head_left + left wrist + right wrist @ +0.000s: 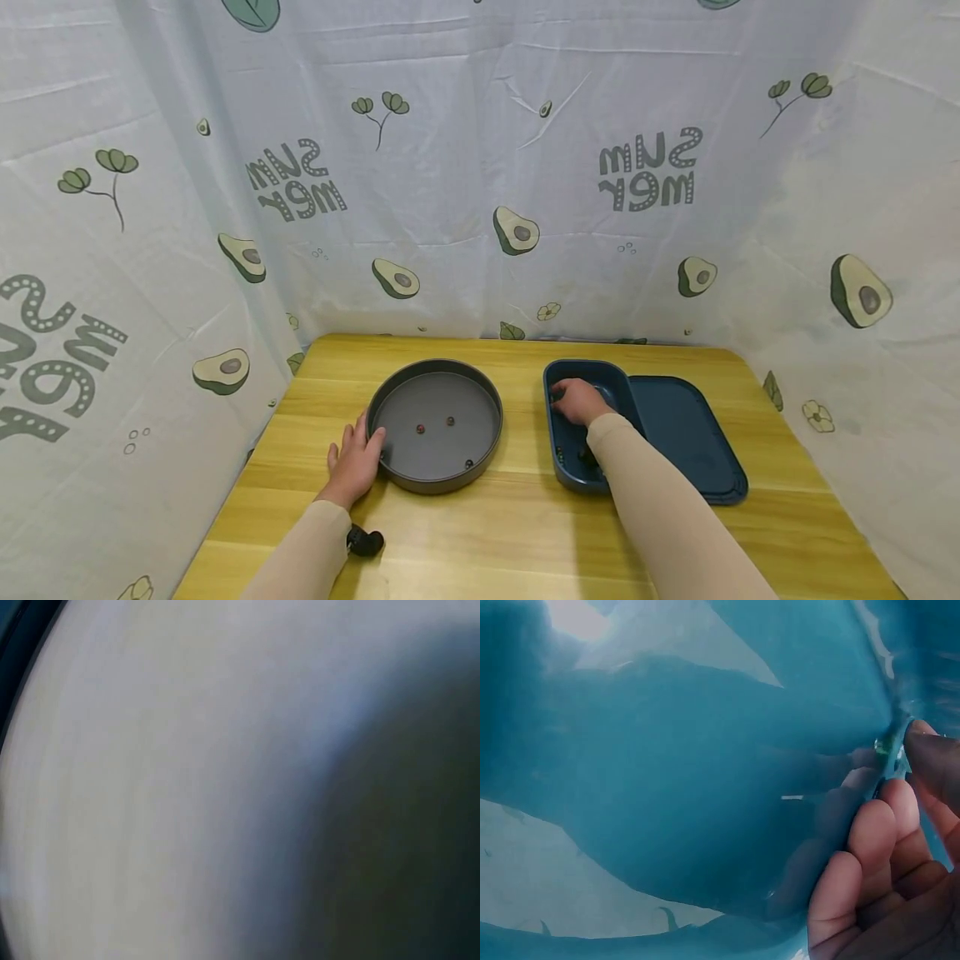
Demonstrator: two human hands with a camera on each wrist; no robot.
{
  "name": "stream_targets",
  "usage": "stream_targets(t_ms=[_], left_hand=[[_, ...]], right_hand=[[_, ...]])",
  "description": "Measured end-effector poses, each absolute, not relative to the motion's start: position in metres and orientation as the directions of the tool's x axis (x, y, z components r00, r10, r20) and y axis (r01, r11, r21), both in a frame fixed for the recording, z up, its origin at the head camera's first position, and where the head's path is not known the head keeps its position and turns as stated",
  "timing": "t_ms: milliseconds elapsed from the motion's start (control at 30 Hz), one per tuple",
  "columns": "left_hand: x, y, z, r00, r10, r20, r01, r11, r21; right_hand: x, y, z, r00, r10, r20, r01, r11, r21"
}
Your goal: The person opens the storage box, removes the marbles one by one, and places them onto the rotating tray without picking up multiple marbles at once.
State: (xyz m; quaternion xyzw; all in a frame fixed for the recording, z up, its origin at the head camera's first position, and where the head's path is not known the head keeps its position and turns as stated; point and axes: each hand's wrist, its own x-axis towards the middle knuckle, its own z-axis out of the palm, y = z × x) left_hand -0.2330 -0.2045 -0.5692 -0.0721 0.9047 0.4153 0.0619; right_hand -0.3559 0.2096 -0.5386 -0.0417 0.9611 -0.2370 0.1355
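Whereas the round pan is grey, the box is glossy blue.

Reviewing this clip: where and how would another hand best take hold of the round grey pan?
Probably by the right side of the pan, thumb inside and fingers outside: no handle shows, but its upright wall offers an edge. Coming from the right seems best, since the left hand touches the left edge and tabletop separates the pan from the blue box.
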Motion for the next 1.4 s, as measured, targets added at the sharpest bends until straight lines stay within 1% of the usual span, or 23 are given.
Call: stream_targets(t_ms=[433, 1000, 1400], left_hand=[[-0.2331, -0.2036, -0.5700, -0.981, -0.087, -0.173, -0.187, 0.649, 0.738], [-0.2312, -0.2035, -0.5676, -0.982, -0.084, -0.171, -0.184, 0.638, 0.747], [-0.2296, -0.2031, -0.5654, -0.982, -0.089, -0.169, -0.186, 0.639, 0.746]], right_hand=[[-0.3548, 0.2084, -0.5443, -0.958, -0.123, -0.260, 0.017, 0.879, -0.476], [-0.3502, 0.2096, -0.5415, -0.955, -0.114, -0.272, 0.034, 0.874, -0.484], [-0.3493, 0.2112, -0.5421, -0.954, -0.121, -0.275, 0.039, 0.857, -0.513]])
